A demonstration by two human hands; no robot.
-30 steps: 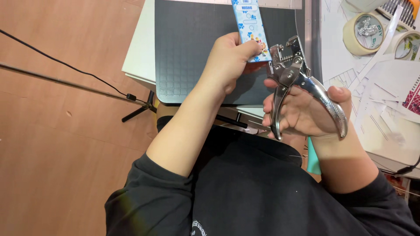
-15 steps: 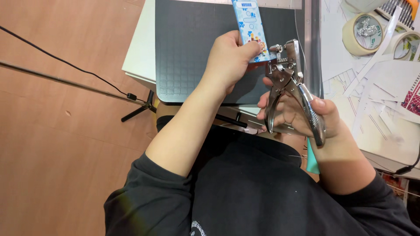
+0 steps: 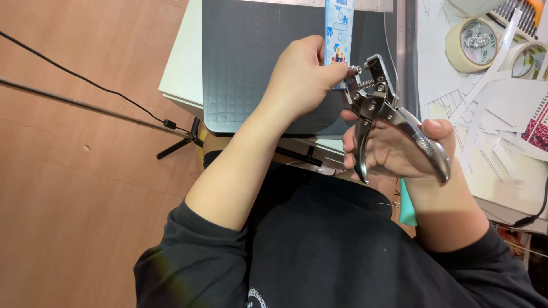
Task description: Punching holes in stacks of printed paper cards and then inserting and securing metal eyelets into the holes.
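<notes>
Far end of blue patterned paper strip (image 3: 339, 28) cut off by frame edge; near end hidden inside left hand (image 3: 301, 77), pinched. Right hand (image 3: 399, 149) wrapped around metal punch pliers (image 3: 388, 122), head at strip. Dark cutting mat (image 3: 251, 57) beneath; wooden floor (image 3: 68, 199) left.

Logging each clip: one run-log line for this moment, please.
left hand: holds blue strip | right hand: grips metal punch pliers | pliers head at strip's lower end | over dark mat
</notes>
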